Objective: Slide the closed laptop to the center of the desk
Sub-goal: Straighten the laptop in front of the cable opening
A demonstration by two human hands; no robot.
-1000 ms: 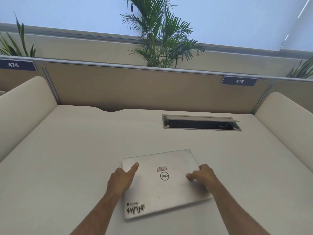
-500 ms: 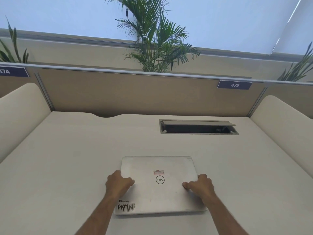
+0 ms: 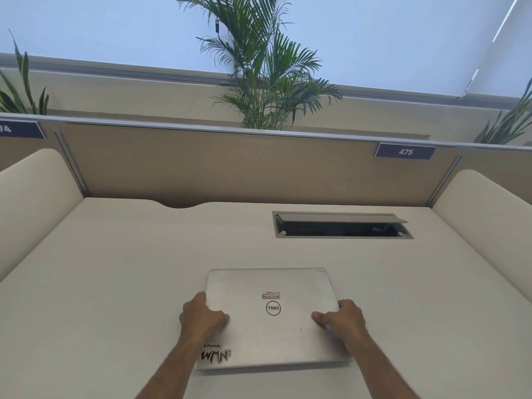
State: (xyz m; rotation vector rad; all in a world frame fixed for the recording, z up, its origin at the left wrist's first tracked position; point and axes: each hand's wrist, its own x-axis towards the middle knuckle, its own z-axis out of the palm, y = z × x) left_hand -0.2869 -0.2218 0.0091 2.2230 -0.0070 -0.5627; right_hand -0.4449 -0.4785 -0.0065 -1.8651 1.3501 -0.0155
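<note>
A closed silver laptop (image 3: 272, 286) with a round logo and a black-and-white sticker lies flat on the pale desk (image 3: 115, 283), squared to the desk's edges, near the front middle. My left hand (image 3: 201, 316) grips its left edge, fingers curled over the side and thumb on the lid. On the right edge, my right hand (image 3: 344, 316) holds the lid the same way. Both forearms reach in from the bottom of the view.
An open cable hatch (image 3: 342, 226) is sunk into the desk at the back right. A tan partition (image 3: 216, 165) with a "475" label (image 3: 405, 151) closes the back; cream side panels (image 3: 31, 197) flank the desk. Palm plants (image 3: 267, 70) stand behind.
The laptop has turned from a slanted position to square with the desk. Both hands shifted from resting on the lid to gripping its left and right edges.
</note>
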